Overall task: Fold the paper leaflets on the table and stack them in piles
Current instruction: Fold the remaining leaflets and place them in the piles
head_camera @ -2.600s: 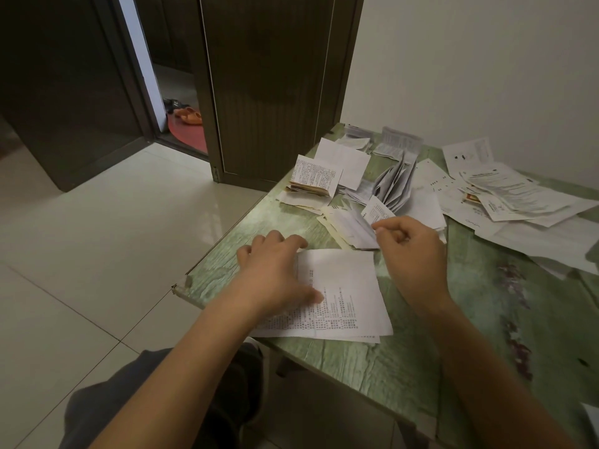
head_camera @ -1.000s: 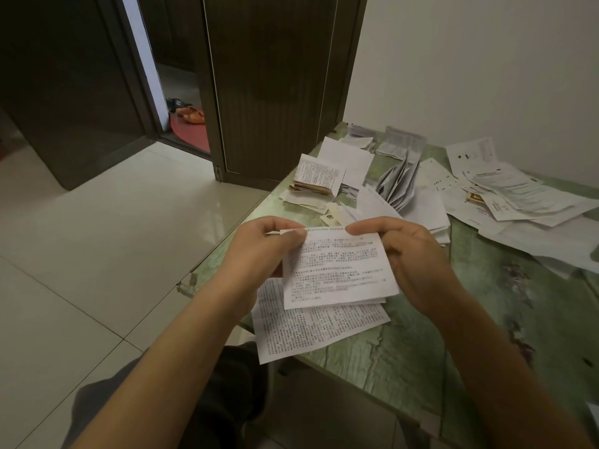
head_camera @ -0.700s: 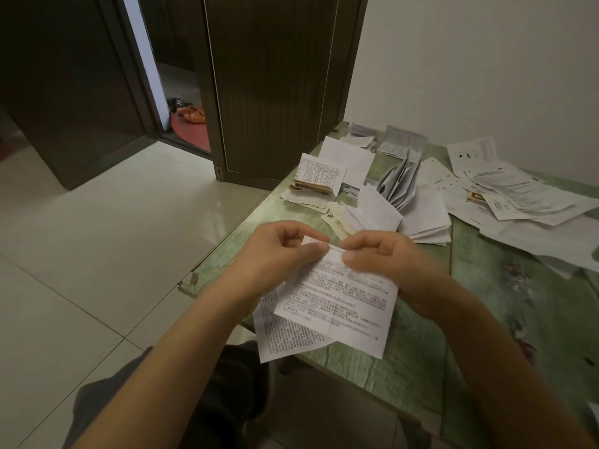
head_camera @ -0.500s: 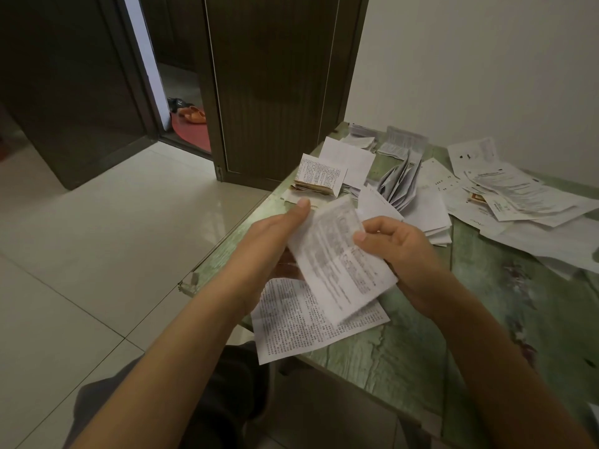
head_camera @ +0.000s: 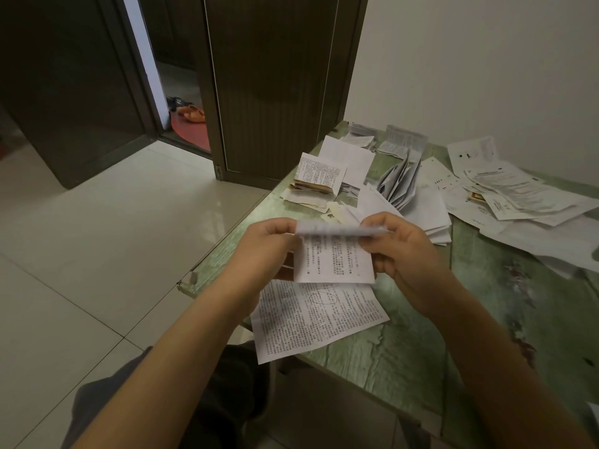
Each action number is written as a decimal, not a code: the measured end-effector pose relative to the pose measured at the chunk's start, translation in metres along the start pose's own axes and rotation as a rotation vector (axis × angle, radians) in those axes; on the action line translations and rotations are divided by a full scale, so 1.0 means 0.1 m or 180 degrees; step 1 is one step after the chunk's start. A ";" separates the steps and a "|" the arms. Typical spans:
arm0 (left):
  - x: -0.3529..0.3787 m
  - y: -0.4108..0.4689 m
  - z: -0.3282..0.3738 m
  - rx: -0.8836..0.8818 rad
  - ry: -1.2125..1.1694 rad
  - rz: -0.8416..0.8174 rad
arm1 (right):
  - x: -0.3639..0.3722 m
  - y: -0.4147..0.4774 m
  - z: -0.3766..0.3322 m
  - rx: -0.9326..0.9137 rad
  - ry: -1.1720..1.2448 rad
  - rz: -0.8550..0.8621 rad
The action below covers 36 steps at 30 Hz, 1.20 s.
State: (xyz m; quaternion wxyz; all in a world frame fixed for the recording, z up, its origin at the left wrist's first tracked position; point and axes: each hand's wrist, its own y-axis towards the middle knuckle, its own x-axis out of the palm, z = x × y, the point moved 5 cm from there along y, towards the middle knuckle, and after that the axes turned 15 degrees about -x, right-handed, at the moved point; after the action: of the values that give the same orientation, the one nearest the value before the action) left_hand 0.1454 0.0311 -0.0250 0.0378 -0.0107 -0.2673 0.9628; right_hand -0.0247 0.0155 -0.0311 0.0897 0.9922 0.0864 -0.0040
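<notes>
While my left hand (head_camera: pixel 265 246) pinches the top left corner of the leaflet (head_camera: pixel 334 259), fingers curled tight on the paper, the sheet hangs above the near part of the table (head_camera: pixel 405 351), lifted so I can line up the fold; my right hand (head_camera: pixel 405 251) clamps the top right corner likewise; unfolded sheets (head_camera: pixel 518 196) wait far right.

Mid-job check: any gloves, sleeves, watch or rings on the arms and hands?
None visible. The left hand and right hand are bare, without gloves, rings or watch. The left forearm and right forearm are uncovered to the frame edge; no sleeves show. Dark grey clothing covers the lap.
</notes>
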 end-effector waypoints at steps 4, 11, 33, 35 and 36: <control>0.00 0.00 -0.02 -0.0194 -0.0294 -0.0152 | 0.00 -0.01 -0.02 -0.0057 -0.0229 -0.0005; 0.06 0.02 -0.10 -0.0286 0.0706 -0.0242 | -0.02 0.00 0.00 -0.0053 -0.0414 -0.0248; -0.01 0.03 -0.05 -0.0039 0.0276 0.0095 | -0.44 0.01 -0.13 -0.0468 0.0699 0.1599; 0.00 0.03 -0.06 -0.0035 0.0291 0.0094 | -0.38 0.03 -0.09 -0.0390 0.0613 0.1409; 0.00 0.04 -0.06 -0.0039 0.0289 0.0094 | -0.35 0.03 -0.07 -0.0392 0.0532 0.1312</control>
State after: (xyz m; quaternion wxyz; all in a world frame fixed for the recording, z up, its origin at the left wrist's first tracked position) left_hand 0.1449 0.0313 -0.0322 0.0356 -0.0586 -0.2710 0.9601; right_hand -0.0584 0.0077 -0.0224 0.1416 0.9784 -0.1110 0.1018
